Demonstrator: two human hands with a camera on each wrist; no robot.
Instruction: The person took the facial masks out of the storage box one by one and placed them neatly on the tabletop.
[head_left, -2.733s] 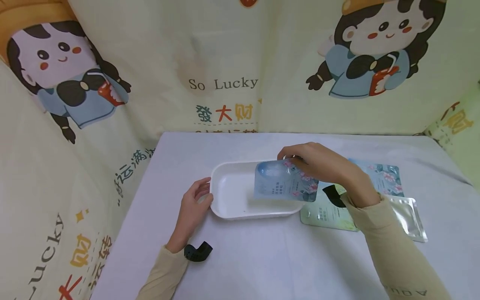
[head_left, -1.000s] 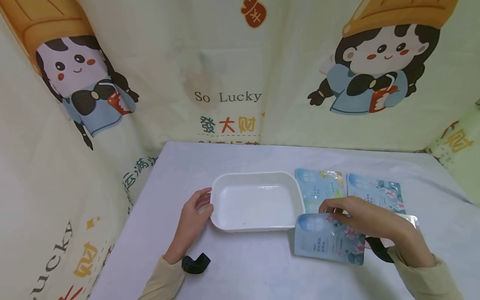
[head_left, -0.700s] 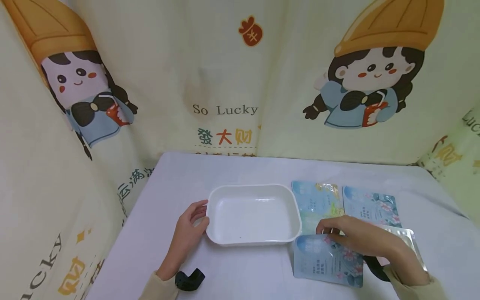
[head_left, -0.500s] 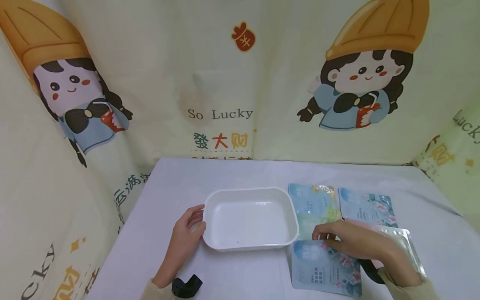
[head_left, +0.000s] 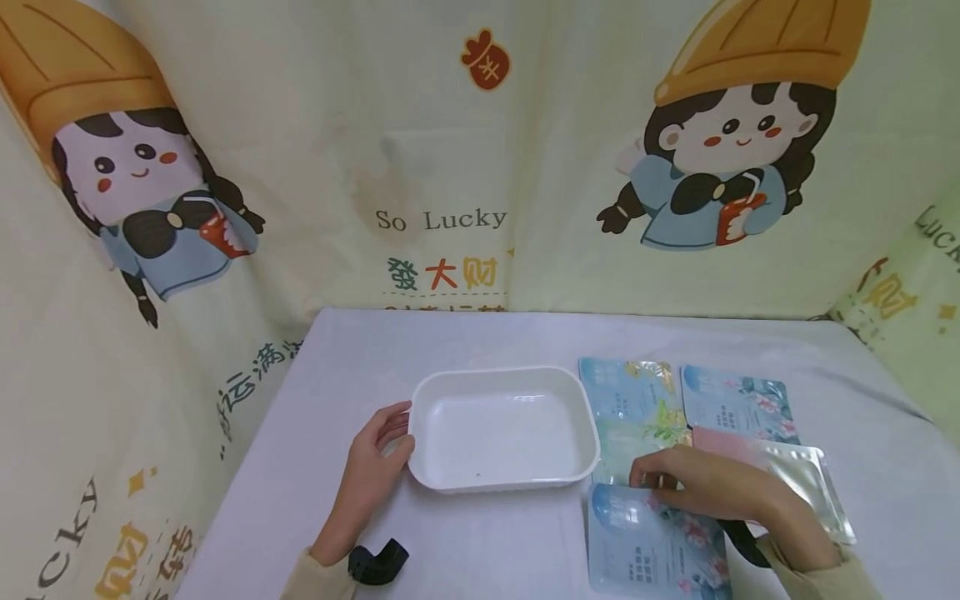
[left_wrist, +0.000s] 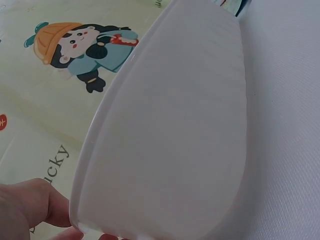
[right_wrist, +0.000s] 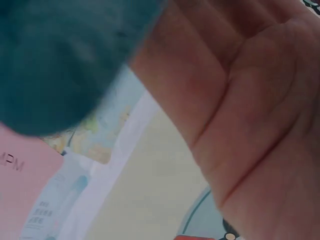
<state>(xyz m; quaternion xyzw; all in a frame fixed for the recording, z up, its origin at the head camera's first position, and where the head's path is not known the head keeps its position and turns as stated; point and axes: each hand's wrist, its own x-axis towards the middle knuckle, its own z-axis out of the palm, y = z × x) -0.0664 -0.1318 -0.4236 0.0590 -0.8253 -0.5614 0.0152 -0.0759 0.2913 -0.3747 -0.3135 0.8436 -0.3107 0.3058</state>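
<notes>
My left hand holds the left end of a white rectangular tray, which has nothing in it. In the left wrist view, a thumb lies at the rim of the tray. My right hand, right of the tray, pinches the top edge of a blue floral sachet. That sachet hangs in front of the tray's near right corner, its printed face towards me. Up close in the right wrist view, the sachet is a blurred blue-green shape beside my palm; the pinching fingertips are partly hidden.
Beyond my right hand lie a blue sachet with gold print, a green one and another blue floral one. A pink sachet and a silver one are partly under my right forearm. A printed curtain hangs behind the table.
The blue floral sachet has gone from above the tray to its right and nearer me, still in my right hand. My left hand stays at the tray. The head view has shifted.
</notes>
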